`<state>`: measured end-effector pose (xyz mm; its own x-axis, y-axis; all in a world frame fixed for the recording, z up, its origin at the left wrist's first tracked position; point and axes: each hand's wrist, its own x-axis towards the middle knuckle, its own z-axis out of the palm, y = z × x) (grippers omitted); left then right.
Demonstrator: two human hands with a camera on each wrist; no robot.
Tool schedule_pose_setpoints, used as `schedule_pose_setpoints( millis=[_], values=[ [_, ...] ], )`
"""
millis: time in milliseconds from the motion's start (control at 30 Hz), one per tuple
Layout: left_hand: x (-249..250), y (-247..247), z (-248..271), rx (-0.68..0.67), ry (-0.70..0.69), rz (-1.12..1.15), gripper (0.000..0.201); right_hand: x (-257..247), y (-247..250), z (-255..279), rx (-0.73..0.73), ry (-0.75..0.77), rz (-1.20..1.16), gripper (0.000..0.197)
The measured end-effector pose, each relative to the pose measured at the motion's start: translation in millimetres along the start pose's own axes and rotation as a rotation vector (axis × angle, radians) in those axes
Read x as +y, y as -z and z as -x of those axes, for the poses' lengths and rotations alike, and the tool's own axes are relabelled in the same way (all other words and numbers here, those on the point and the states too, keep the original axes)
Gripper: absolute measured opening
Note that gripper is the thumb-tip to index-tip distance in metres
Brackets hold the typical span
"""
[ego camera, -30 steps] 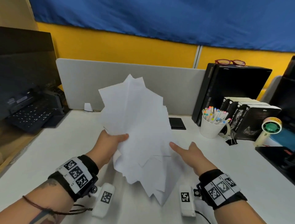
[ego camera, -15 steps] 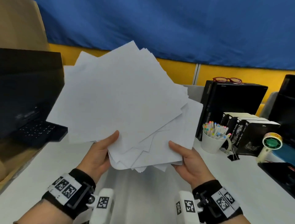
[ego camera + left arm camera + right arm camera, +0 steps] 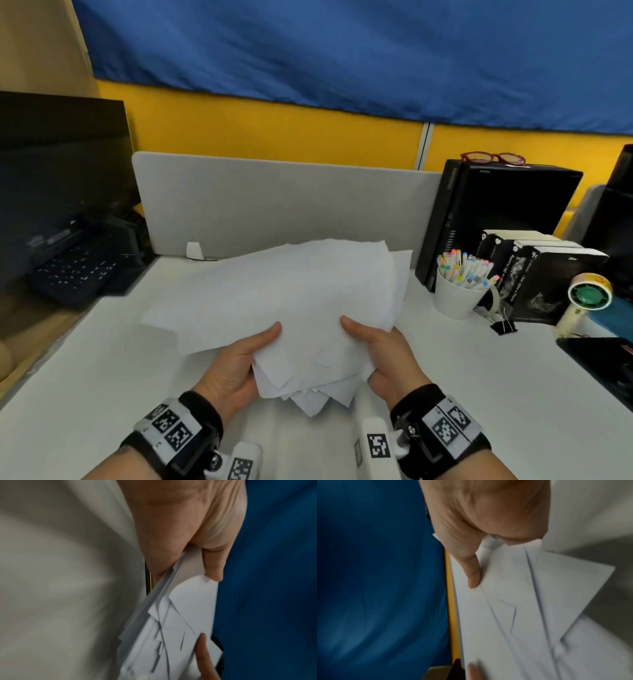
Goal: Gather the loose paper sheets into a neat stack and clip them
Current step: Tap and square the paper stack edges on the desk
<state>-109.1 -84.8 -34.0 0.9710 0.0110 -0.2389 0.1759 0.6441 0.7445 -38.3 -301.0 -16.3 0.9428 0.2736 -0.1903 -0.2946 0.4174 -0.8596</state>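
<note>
The paper sheets (image 3: 291, 301) are white and unevenly fanned, with many corners sticking out at the near end and the far edges spreading in different directions. The bundle is being held low over the white surface (image 3: 102, 370), in front of the grey divider panel (image 3: 274, 202); I cannot tell if its far part is touching the surface. The left hand (image 3: 236, 370) is gripping the near left edge, with the thumb lying on top of the sheets and the fingers hidden under them. The right hand (image 3: 383, 356) is gripping the near right edge in the same way, thumb on top. The two hands are apart, with the paper between them. In the wrist views the sheets look blurred, and the layered edges are showing clearly under each thumb.

To the right, a white mug (image 3: 455, 298) is standing on the surface and is holding many markers (image 3: 466, 270) with coloured caps. A black binder clip (image 3: 503, 325) is lying just beside the mug.
</note>
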Motion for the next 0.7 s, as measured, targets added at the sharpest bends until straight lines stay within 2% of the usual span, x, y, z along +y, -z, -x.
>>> schedule_pose_setpoints(
  millis=[67,133,200,300,333,400,433,500,533,567,633,700],
  values=[
    [2,1,3,-0.035,-0.061,0.089,0.094,1,8,-2,0.04,-0.077,0.037,0.049],
    [10,8,9,-0.095,-0.131,0.258,0.1,-3,20,-3,0.083,-0.166,0.087,0.047],
    [23,29,14,-0.092,-0.132,0.395,0.102,-8,36,-4,0.106,-0.263,0.133,0.051],
    [38,51,21,-0.17,-0.062,0.376,0.122,-17,61,-3,0.099,-0.373,0.233,0.052],
    [42,56,20,-0.154,-0.012,0.336,0.126,-20,69,-3,0.09,-0.392,0.268,0.051],
    [40,65,16,0.045,0.102,0.191,0.127,-26,81,-4,0.043,-0.392,0.314,0.052],
    [40,66,15,0.092,0.123,0.119,0.123,-29,86,-5,0.012,-0.381,0.34,0.059],
    [49,62,14,0.111,0.127,-0.09,0.101,-33,92,-8,-0.058,-0.386,0.418,0.073],
    [55,58,13,0.093,0.137,-0.196,0.088,-33,92,-8,-0.081,-0.393,0.466,0.072],
    [59,53,13,0.079,0.178,-0.283,0.092,-32,93,-9,-0.083,-0.395,0.516,0.065],
    [63,52,10,0.102,0.29,-0.448,0.111,-29,91,-9,-0.052,-0.386,0.609,0.05],
    [58,51,6,0.129,0.303,-0.512,0.103,-25,88,-10,-0.017,-0.368,0.67,0.045]
  ],
)
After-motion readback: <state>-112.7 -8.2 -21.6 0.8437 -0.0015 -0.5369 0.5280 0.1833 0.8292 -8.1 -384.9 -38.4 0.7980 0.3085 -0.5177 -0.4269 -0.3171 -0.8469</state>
